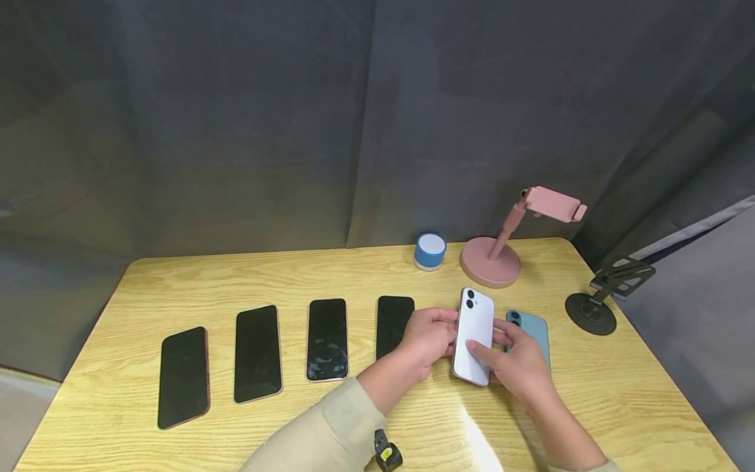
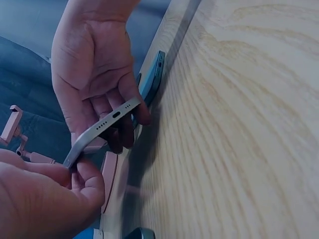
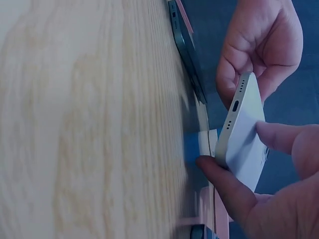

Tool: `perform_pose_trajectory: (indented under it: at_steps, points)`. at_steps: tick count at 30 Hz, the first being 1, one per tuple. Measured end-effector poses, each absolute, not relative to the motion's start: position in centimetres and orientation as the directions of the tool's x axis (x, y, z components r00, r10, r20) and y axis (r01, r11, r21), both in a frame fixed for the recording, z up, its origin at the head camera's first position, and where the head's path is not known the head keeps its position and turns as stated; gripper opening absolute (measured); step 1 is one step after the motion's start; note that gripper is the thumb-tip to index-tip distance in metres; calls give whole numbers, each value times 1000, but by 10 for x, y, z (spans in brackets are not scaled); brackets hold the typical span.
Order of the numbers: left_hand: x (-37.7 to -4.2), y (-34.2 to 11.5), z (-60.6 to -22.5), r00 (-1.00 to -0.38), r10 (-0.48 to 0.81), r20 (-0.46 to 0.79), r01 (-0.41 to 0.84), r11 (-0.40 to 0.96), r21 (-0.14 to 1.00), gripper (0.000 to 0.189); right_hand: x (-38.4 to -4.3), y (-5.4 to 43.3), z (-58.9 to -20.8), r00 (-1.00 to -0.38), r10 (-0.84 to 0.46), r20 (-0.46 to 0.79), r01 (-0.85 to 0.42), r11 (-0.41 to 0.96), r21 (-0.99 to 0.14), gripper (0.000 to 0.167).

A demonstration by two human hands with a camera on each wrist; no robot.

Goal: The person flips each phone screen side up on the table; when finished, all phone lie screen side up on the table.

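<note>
A white phone (image 1: 479, 326) is held back side up in both hands, its two camera lenses toward the far side. On its left edge, my left hand (image 1: 427, 335) pinches it between thumb and fingers. My right hand (image 1: 522, 366) grips the right side, thumb on the white back and fingers beneath. The wrist views show the phone's bottom edge with its charging port, raised off the wooden table (image 2: 239, 124). Just beyond my right hand lies a teal phone (image 1: 538, 329), back up and partly covered. A black-screened phone (image 1: 394, 321) lies beside my left hand, partly hidden by it.
Three more dark-screened phones, one at far left (image 1: 184, 377), lie in a row. Behind the hands stand a blue-and-white cylinder (image 1: 430, 252) and a pink phone stand (image 1: 491, 263). A black folding stand (image 1: 592, 314) is near the right edge. A dark curtain (image 1: 248, 131) hangs behind the table.
</note>
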State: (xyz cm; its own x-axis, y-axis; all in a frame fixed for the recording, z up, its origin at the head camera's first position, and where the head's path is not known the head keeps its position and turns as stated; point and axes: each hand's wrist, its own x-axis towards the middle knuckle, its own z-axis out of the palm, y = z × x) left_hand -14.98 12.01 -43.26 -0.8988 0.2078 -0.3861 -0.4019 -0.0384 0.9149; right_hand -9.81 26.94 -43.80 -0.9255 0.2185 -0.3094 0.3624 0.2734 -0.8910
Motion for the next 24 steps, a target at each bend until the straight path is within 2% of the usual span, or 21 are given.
perform_pose_trajectory:
  at_steps: [5, 9, 12, 15, 19, 24]
  points:
    - [-150, 118, -434, -889, 241, -389, -415, -64, 908, 36, -98, 266, -437, -923, 179, -340, 374, 219, -901, 83]
    - [-149, 117, -434, -874, 295, -387, -423, -65, 904, 25, -99, 264, -436, -932, 128, -339, 355, 146, -923, 89]
    - [-148, 116, -434, -875, 312, -370, -388, 6, 922, 15, -98, 264, -434, -940, 103, -324, 335, 109, -936, 91]
    - [-148, 115, -434, -889, 293, -353, -333, 117, 936, 17, -96, 264, -434, -962, 70, -265, 269, 51, -962, 83]
    - [-147, 114, -434, -905, 258, -337, -282, 228, 932, 40, -92, 264, -436, -988, -7, -152, 152, -116, -982, 58]
    - [-146, 118, -430, -921, 257, -294, -222, 275, 935, 29, -88, 262, -439, -997, -68, -44, 63, -308, -949, 44]
